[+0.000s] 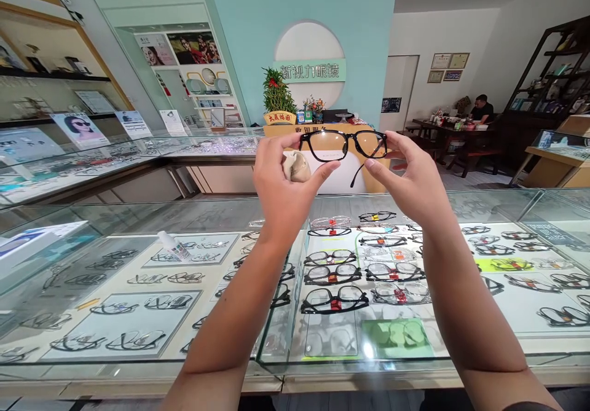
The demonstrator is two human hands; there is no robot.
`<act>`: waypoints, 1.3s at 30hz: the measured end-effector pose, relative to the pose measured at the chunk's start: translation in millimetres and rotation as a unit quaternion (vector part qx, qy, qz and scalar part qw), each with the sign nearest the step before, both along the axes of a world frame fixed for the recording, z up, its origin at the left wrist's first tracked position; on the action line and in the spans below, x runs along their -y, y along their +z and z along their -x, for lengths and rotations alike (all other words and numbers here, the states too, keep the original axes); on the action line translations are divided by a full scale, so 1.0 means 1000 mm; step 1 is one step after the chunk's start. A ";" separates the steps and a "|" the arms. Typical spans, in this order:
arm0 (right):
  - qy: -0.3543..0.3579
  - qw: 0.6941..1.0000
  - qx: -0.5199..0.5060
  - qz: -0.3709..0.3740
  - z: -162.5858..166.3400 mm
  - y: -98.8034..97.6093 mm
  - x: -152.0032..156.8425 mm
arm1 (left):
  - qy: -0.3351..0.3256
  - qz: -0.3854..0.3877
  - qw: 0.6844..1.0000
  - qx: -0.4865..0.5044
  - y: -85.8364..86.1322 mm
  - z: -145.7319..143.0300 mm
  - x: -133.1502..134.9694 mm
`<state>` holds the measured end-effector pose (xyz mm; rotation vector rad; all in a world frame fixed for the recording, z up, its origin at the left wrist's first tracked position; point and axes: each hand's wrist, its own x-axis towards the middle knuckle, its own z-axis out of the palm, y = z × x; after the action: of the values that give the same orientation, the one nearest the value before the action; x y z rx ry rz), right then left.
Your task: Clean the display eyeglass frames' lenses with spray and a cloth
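I hold a pair of black-framed glasses point(343, 143) up in front of me with both hands, above the glass display counter point(207, 214). My left hand point(283, 183) pinches the left lens rim between thumb and fingers and also has a small beige cloth point(295, 166) tucked in its palm. My right hand point(410, 180) grips the right end of the frame at the hinge. One temple arm hangs down between my hands.
Under the counter glass lie several rows of spectacle frames point(341, 276). A small white bottle point(174, 246) rests on the counter at left. More display counters run along the left wall. A person point(482, 110) sits at a dark table at the far right.
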<state>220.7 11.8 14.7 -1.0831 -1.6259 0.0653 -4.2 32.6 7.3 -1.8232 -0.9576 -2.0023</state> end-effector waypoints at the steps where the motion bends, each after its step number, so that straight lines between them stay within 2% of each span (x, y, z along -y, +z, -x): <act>1: 0.007 1.000 -0.003 0.005 0.000 0.000 -0.001 | -0.001 -0.002 1.000 -0.001 0.000 0.000 0.001; 7: 0.041 0.998 -0.020 0.031 0.000 -0.001 -0.002 | -0.019 -0.010 1.000 -0.019 -0.001 0.002 0.003; 13: 0.056 0.997 -0.039 0.026 0.002 0.000 0.000 | -0.011 -0.064 0.997 -0.047 -0.001 0.003 0.003; 19: 0.043 0.998 -0.042 0.001 0.003 -0.003 -0.002 | -0.011 0.000 0.999 -0.046 0.000 0.002 0.005; 23: -0.006 0.998 -0.016 -0.059 0.002 -0.008 -0.004 | -0.009 0.011 0.998 -0.054 0.000 0.003 0.000; 27: -0.045 0.993 0.026 -0.110 0.000 -0.008 -0.003 | -0.037 0.028 0.998 -0.050 -0.002 0.007 -0.012; 32: -0.045 0.992 0.030 -0.116 0.002 -0.004 0.000 | -0.072 0.052 0.995 -0.037 -0.006 0.012 -0.022; 39: -0.047 0.987 0.049 -0.146 0.009 -0.002 0.004 | -0.055 0.064 0.996 -0.028 -0.011 0.009 -0.027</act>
<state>212.1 7.8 12.6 -0.9460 -1.6100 -0.2843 -13.2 59.9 -3.6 -2.0314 -1.0096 -1.9814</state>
